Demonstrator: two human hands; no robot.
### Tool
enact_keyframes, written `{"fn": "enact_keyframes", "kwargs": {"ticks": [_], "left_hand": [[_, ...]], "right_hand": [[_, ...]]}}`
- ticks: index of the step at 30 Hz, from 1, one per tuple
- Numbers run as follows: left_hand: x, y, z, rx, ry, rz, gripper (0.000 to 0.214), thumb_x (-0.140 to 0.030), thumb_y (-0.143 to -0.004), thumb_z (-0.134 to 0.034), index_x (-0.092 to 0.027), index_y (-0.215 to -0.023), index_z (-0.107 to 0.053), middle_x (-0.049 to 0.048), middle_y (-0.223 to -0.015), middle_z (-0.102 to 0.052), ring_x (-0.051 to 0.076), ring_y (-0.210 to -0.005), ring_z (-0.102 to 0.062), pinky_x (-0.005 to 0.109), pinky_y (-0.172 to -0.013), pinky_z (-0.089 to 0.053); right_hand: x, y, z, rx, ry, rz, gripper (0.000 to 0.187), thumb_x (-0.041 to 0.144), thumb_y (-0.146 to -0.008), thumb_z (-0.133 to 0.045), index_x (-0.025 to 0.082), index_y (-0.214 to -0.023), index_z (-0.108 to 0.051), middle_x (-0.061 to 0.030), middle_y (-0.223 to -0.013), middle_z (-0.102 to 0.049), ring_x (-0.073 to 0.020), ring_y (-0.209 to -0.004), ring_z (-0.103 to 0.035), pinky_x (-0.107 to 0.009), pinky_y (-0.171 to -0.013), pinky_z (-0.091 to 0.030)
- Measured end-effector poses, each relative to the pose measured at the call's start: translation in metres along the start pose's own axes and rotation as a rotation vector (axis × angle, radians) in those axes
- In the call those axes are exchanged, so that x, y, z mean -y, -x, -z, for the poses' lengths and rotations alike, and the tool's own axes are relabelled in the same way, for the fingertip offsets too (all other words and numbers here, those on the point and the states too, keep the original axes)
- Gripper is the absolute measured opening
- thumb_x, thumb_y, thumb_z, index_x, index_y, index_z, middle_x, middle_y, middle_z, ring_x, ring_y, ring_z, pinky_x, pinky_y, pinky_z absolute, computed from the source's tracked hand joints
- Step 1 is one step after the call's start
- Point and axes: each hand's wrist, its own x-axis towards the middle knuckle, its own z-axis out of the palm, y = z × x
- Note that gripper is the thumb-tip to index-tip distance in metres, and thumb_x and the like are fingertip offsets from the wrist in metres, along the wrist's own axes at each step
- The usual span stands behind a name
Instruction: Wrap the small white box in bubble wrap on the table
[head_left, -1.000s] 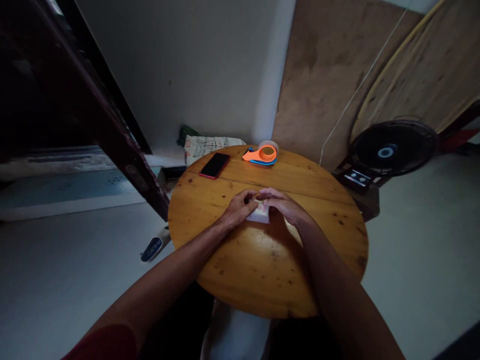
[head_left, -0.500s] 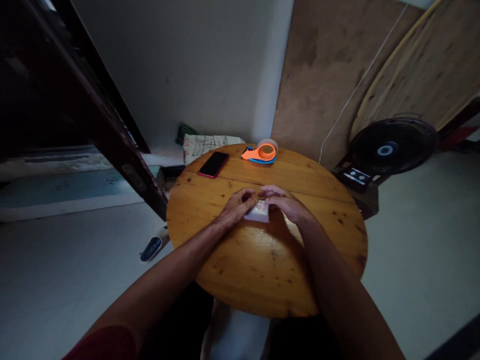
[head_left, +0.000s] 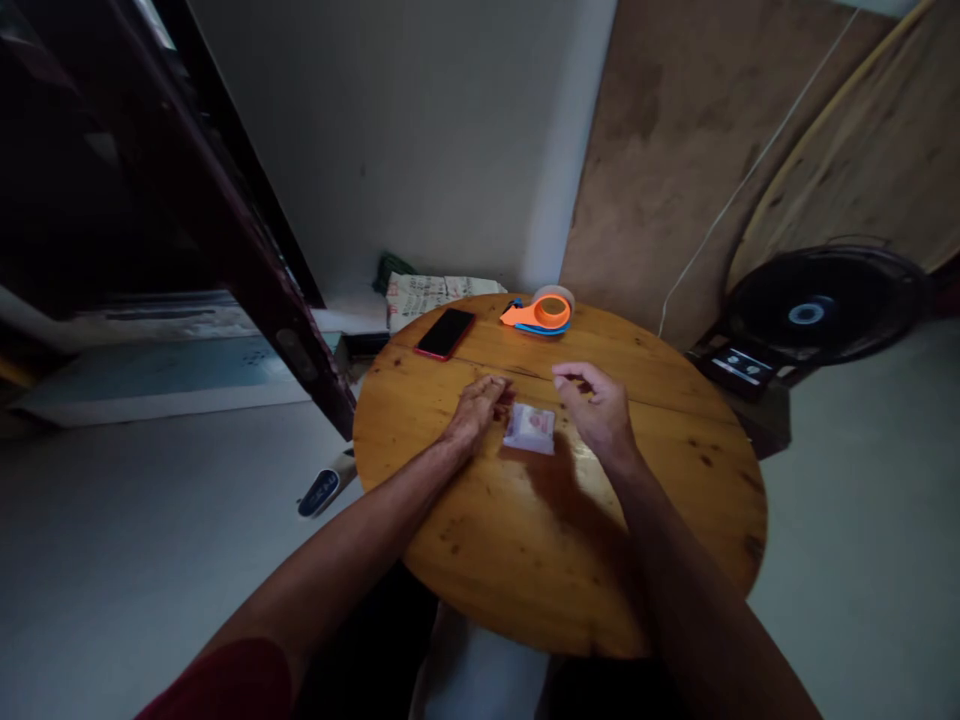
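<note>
A small pale packet (head_left: 530, 428), wrapped in clear plastic with reddish print on top, lies flat on the round wooden table (head_left: 465, 540). Just left of it rests my left hand (head_left: 477, 412), fingers loosely bent and slightly apart near the tabletop, with nothing visible in them. My right hand (head_left: 600, 410) is held to the right of the packet and apart from it. Its thumb and index finger come together at the tips, the other fingers curled; anything between the tips is too small to make out.
An orange and blue tape dispenser (head_left: 546, 312) with a tape roll stands at the table's far edge. Left of it lies a phone (head_left: 445, 333) with a red edge. Beyond the table are a printed sack (head_left: 442, 287), a black fan (head_left: 817, 305) and a dark door frame (head_left: 247, 290).
Both hands have come off the packet and moved apart, the right one going rightward. The packet now lies uncovered on the table. The whole view has shifted slightly.
</note>
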Motion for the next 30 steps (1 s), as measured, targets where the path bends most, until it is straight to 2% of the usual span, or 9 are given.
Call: {"fn": "enact_keyframes", "kwargs": {"ticks": [3,5,9,13,15,18,21,27,30], "left_hand": [[-0.003,0.004,0.001,0.021,0.017,-0.033,0.018,-0.032,-0.081,-0.054,-0.015,-0.081,-0.060,0.0043,-0.078,-0.063,0.013,-0.070,-0.058,0.024,-0.061,-0.045],[-0.006,0.009,0.002,0.032,0.053,-0.063,0.014,-0.029,-0.082,-0.055,-0.016,-0.079,-0.058,0.0045,-0.080,-0.063,0.014,-0.076,-0.058,0.026,-0.069,-0.047],[-0.008,0.013,0.007,0.025,0.087,-0.036,0.020,-0.036,-0.085,-0.055,-0.017,-0.087,-0.060,0.0060,-0.086,-0.064,0.017,-0.083,-0.060,0.028,-0.075,-0.049],[-0.003,0.002,0.011,0.026,-0.032,0.001,0.025,-0.040,-0.084,-0.057,-0.016,-0.090,-0.062,0.0049,-0.083,-0.064,0.014,-0.075,-0.059,0.026,-0.066,-0.047],[0.001,-0.002,0.010,0.006,-0.064,0.013,0.028,-0.042,-0.082,-0.058,-0.016,-0.089,-0.062,0.0036,-0.080,-0.063,0.013,-0.070,-0.058,0.024,-0.061,-0.045],[0.006,-0.004,0.006,-0.008,0.004,-0.005,0.027,-0.042,-0.079,-0.062,-0.017,-0.088,-0.061,0.0010,-0.079,-0.061,0.011,-0.068,-0.057,0.023,-0.062,-0.045],[0.007,-0.002,0.005,0.021,0.051,-0.030,0.026,-0.041,-0.076,-0.065,-0.018,-0.086,-0.059,-0.0011,-0.078,-0.060,0.009,-0.066,-0.056,0.022,-0.062,-0.045],[0.005,-0.006,0.006,-0.025,-0.065,-0.014,0.027,-0.039,-0.075,-0.065,-0.017,-0.089,-0.059,0.0008,-0.078,-0.061,0.010,-0.066,-0.056,0.022,-0.060,-0.045],[0.009,-0.009,0.006,-0.032,-0.062,-0.013,0.022,-0.035,-0.077,-0.063,-0.019,-0.092,-0.059,0.0003,-0.079,-0.062,0.010,-0.065,-0.056,0.023,-0.060,-0.046]], "right_hand": [[0.028,0.017,-0.016,0.140,0.173,0.307,0.021,0.025,-0.085,-0.054,0.023,-0.102,-0.067,-0.0081,-0.111,-0.065,-0.0246,-0.106,-0.055,-0.041,-0.094,-0.039],[0.041,0.029,-0.029,0.252,0.286,0.442,0.024,0.023,-0.086,-0.053,0.021,-0.107,-0.065,-0.0083,-0.117,-0.063,-0.0254,-0.107,-0.053,-0.042,-0.093,-0.037],[0.051,0.048,-0.054,0.356,0.452,0.578,0.021,0.025,-0.089,-0.052,0.017,-0.103,-0.065,-0.0104,-0.112,-0.064,-0.0262,-0.098,-0.049,-0.042,-0.087,-0.037],[0.056,0.062,-0.065,0.424,0.458,0.679,0.020,0.026,-0.092,-0.048,0.018,-0.091,-0.066,-0.0077,-0.097,-0.066,-0.0233,-0.090,-0.048,-0.041,-0.081,-0.035],[0.057,0.063,-0.065,0.443,0.456,0.688,0.021,0.028,-0.092,-0.047,0.019,-0.092,-0.065,-0.0073,-0.098,-0.066,-0.0230,-0.090,-0.047,-0.041,-0.081,-0.034],[0.055,0.057,-0.058,0.391,0.493,0.574,0.023,0.033,-0.092,-0.048,0.018,-0.099,-0.064,-0.0089,-0.108,-0.064,-0.0246,-0.094,-0.047,-0.042,-0.081,-0.032],[0.053,0.052,-0.052,0.342,0.525,0.500,0.023,0.033,-0.092,-0.048,0.019,-0.097,-0.064,-0.0098,-0.106,-0.063,-0.0252,-0.095,-0.046,-0.042,-0.081,-0.031],[0.061,0.067,-0.063,0.440,0.500,0.649,0.022,0.034,-0.091,-0.049,0.021,-0.088,-0.066,-0.0073,-0.095,-0.064,-0.0239,-0.090,-0.045,-0.043,-0.081,-0.031],[0.060,0.064,-0.061,0.414,0.507,0.593,0.020,0.033,-0.090,-0.050,0.020,-0.092,-0.065,-0.0082,-0.101,-0.064,-0.0241,-0.091,-0.045,-0.042,-0.081,-0.031]]}}
